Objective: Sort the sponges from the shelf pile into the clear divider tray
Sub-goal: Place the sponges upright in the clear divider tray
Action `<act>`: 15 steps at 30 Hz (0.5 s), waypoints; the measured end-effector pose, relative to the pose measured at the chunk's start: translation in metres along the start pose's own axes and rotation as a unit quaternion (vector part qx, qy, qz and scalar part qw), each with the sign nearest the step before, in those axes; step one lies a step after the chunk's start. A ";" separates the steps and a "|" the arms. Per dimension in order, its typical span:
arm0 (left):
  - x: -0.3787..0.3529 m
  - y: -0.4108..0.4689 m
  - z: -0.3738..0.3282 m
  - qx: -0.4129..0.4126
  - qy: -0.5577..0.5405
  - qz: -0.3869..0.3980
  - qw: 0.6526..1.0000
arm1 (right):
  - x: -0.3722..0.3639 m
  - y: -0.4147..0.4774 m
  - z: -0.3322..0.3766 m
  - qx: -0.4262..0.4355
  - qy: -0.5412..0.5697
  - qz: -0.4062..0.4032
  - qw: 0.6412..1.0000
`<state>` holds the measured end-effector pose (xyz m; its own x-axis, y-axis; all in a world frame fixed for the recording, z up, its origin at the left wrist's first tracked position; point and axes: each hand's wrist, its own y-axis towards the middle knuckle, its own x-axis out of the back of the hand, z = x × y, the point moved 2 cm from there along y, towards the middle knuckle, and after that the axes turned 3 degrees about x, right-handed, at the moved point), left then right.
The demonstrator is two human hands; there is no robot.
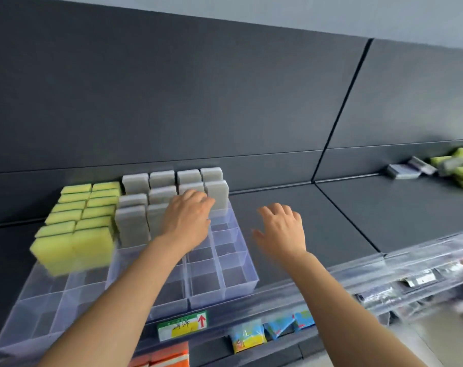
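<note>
A clear divider tray point(235, 271) lies on the dark shelf. Its two left columns hold upright yellow-green sponges point(74, 234); the columns to the right hold upright grey sponges point(135, 223) toward the back. My left hand point(188, 221) rests over the grey sponges in the third grey column, fingers curled on top of one; whether it grips it is unclear. My right hand point(280, 229) hovers open above the bare shelf just right of the tray, holding nothing. The pile of loose sponges point(461, 168) lies at the far right of the shelf.
The tray's front cells stand vacant. A clear shelf-edge guard point(384, 271) runs along the front, with a price label point(182, 325) bearing a red arrow. Small colourful packets point(247, 340) and orange packs point(169, 357) sit on the shelf below. A dark back panel point(198, 102) rises behind.
</note>
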<state>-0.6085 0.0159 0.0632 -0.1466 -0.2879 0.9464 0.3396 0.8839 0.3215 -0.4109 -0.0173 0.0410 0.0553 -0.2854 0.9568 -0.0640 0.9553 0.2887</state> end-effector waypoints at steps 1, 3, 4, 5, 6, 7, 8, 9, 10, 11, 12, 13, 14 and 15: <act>-0.004 0.004 -0.014 -0.006 0.001 0.009 1.000 | 0.001 -0.005 -0.017 -0.008 -0.005 0.006 1.000; -0.012 0.012 -0.043 -0.015 0.003 0.018 1.000 | 0.004 -0.015 -0.049 -0.021 -0.014 0.017 1.000; -0.015 0.015 -0.058 -0.020 0.004 0.020 1.000 | 0.006 -0.019 -0.065 -0.027 -0.016 0.021 0.999; -0.019 0.018 -0.073 -0.026 0.007 0.024 0.999 | 0.007 -0.024 -0.081 -0.033 -0.016 0.023 0.999; -0.023 0.021 -0.089 -0.034 0.008 0.029 0.999 | 0.008 -0.028 -0.096 -0.039 -0.015 0.023 0.999; -0.027 0.025 -0.103 -0.041 0.008 0.031 0.999 | 0.010 -0.032 -0.112 -0.044 -0.015 0.022 0.999; -0.031 0.030 -0.118 -0.044 0.008 0.030 0.999 | 0.011 -0.036 -0.127 -0.048 -0.016 0.023 0.998; -0.035 0.033 -0.132 -0.042 0.006 0.032 0.999 | 0.012 -0.040 -0.142 -0.052 -0.018 0.026 0.998; -0.039 0.037 -0.146 -0.039 0.002 0.034 0.999 | 0.013 -0.044 -0.156 -0.054 -0.018 0.029 0.998; -0.043 0.041 -0.160 -0.037 -0.004 0.035 0.999 | 0.015 -0.048 -0.171 -0.056 -0.018 0.031 0.998; -0.046 0.045 -0.174 -0.038 -0.006 0.036 0.999 | 0.015 -0.052 -0.185 -0.059 -0.019 0.031 0.998; -0.048 0.049 -0.187 -0.042 -0.007 0.035 0.998 | 0.016 -0.055 -0.198 -0.062 -0.022 0.031 0.997; -0.050 0.053 -0.200 -0.046 -0.008 0.033 0.998 | 0.016 -0.058 -0.211 -0.065 -0.025 0.032 0.997; -0.053 0.057 -0.213 -0.051 -0.009 0.032 0.998 | 0.016 -0.061 -0.224 -0.070 -0.026 0.032 0.997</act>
<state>-0.3833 0.0032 0.0383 -0.1378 -0.2242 0.9647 0.4421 0.8577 0.2625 -0.1827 -0.0630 0.0311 0.0033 -0.2228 0.9749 0.0743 0.9722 0.2219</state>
